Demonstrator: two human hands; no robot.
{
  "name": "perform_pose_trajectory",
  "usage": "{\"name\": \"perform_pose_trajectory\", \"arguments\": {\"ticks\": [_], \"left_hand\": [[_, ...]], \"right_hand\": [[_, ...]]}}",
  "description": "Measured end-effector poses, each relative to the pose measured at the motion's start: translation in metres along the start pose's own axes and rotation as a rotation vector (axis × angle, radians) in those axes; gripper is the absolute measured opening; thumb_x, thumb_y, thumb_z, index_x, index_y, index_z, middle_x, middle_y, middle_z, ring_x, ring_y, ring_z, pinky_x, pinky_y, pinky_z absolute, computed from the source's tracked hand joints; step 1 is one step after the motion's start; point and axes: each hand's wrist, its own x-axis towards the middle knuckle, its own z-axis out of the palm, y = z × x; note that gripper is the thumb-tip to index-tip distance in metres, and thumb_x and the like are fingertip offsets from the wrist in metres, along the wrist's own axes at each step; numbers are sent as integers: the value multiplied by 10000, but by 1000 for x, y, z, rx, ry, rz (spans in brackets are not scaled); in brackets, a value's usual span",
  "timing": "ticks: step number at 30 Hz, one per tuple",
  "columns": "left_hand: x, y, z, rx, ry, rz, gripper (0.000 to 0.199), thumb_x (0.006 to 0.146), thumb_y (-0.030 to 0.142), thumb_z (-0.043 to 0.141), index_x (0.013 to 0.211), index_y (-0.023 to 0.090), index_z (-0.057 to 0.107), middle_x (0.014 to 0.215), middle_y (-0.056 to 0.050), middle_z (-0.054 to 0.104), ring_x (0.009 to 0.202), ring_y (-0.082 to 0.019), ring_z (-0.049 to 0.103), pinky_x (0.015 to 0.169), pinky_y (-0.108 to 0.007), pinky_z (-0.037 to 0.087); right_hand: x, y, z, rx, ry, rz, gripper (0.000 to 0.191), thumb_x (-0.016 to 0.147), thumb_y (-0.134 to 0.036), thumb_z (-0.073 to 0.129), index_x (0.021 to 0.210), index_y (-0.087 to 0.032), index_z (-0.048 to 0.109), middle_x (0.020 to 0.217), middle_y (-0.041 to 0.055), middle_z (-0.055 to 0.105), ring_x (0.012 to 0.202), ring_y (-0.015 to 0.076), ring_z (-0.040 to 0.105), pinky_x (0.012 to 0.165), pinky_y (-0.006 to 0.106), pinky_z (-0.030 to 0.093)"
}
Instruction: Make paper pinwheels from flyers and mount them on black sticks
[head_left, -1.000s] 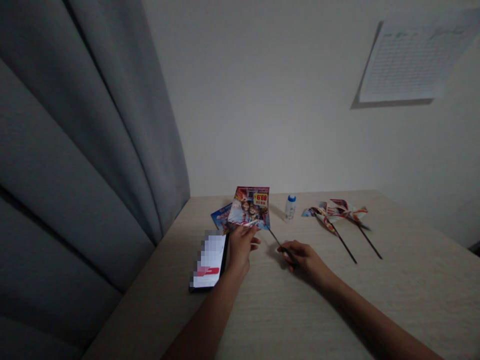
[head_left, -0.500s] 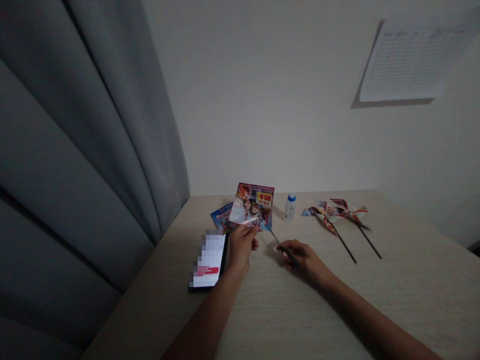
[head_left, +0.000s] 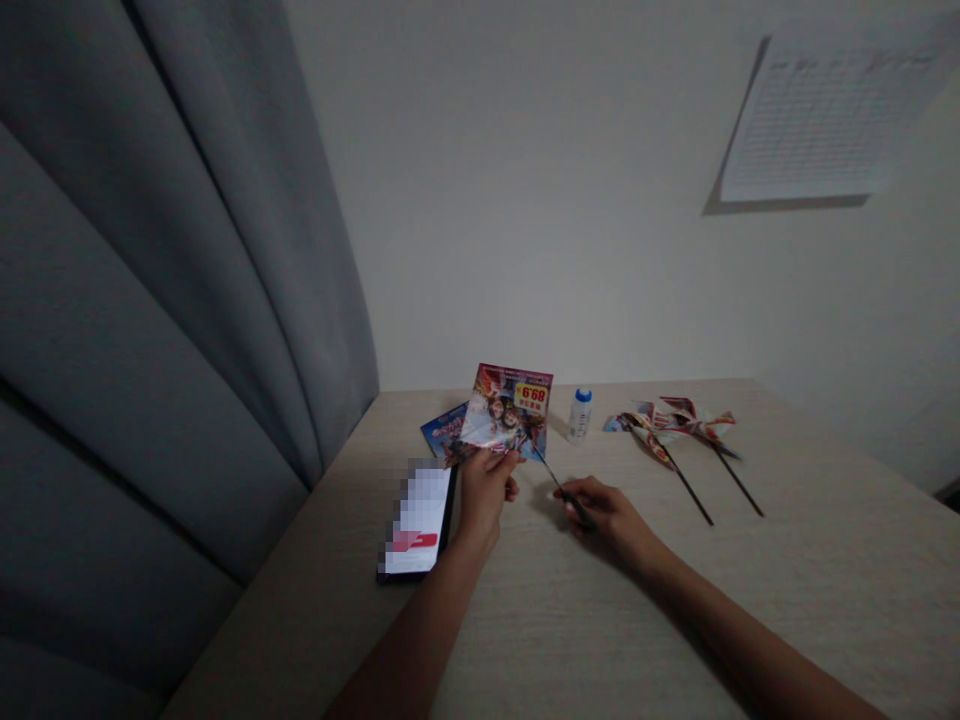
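Observation:
My left hand (head_left: 486,488) pinches the lower edge of a square of printed paper (head_left: 506,405) with a yellow price label. In my right hand (head_left: 606,520) is a pair of dark-handled scissors (head_left: 553,476); the blades reach the paper's lower right corner area. How far the blades cut into it is too small to tell. Partly hidden under the held square, a blue printed paper (head_left: 444,432) lies on the table. Just left of my left wrist rests a phone (head_left: 418,520) with its screen lit.
A small white bottle with a blue cap (head_left: 580,417) stands behind my right hand. Two paper pinwheels on dark sticks, a nearer one (head_left: 652,440) and a farther one (head_left: 701,425), lie on the wooden table (head_left: 810,560). A grey curtain (head_left: 225,250) borders the left side.
The printed square has tilted slightly and its right side has shifted a little to the right. Both hands are almost where they were, with the scissor blades still at the paper.

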Motion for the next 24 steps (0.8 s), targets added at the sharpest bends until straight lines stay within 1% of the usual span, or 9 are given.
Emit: {"name": "perform_pose_trajectory", "arguments": {"ticks": [5,12,19,24], "left_hand": [[0,0,0,12,-17,20,338,692,447,759,771,140,641,835,-85,752,380,-39,474,357,-176,308],[-3,-2,1,10,-80,12,357,680,451,777,737,150,594,812,-90,754,369,-43,470,349,-177,295],[-3,-3,1,30,-81,13,334,703,434,749,779,143,605,828,-89,752,371,-37,458,349,-175,277],[-3,-4,1,53,-81,22,300,710,403,735,778,141,605,813,-82,747,372,-37,451,349,-175,268]], "right_hand": [[1,-1,1,-23,-10,-10,389,781,-466,692,1021,-160,684,663,-7,588,587,140,541,584,282,394],[0,-6,2,-15,7,-38,379,785,-478,691,997,-164,673,679,-5,578,606,140,533,588,281,386],[-1,-8,4,23,49,-25,374,742,-458,721,969,-162,686,709,-4,575,612,137,528,582,279,390],[-1,-9,4,31,33,-32,367,738,-445,723,970,-162,690,697,-7,575,603,137,526,583,282,383]]}}
